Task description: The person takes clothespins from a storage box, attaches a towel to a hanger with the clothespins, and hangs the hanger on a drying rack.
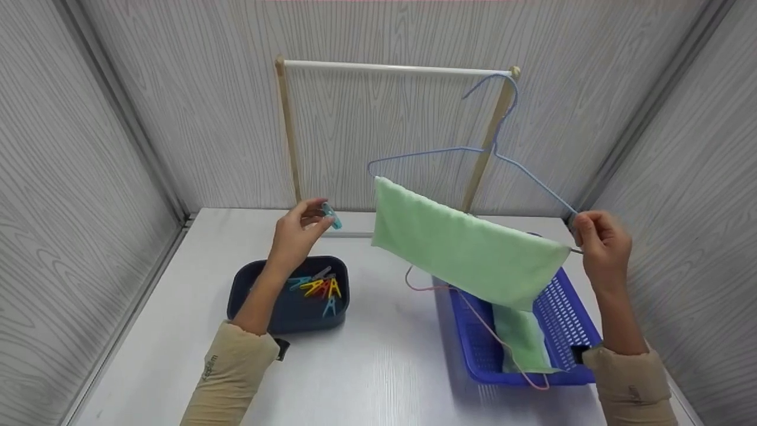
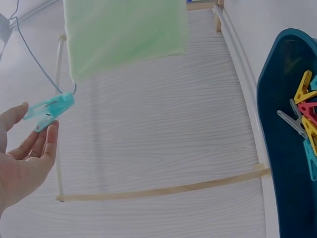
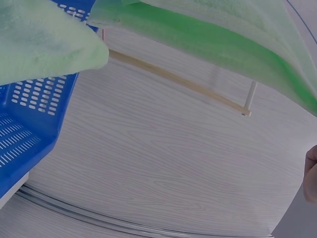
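A light green cloth is draped over the lower bar of a blue wire hanger, which hangs tilted in the air with its hook up. My right hand grips the hanger's right corner, just beyond the cloth's edge. Between thumb and fingers, my left hand pinches a turquoise clothespin to the left of the cloth. In the left wrist view the clothespin overlaps the hanger's end near the cloth's corner. The right wrist view shows the cloth's underside and only a bit of the right hand.
A dark blue tub with several coloured clothespins stands at the left. At the right, a blue basket holds another green cloth and a pink hanger. Behind stands a wooden rack with a white rod.
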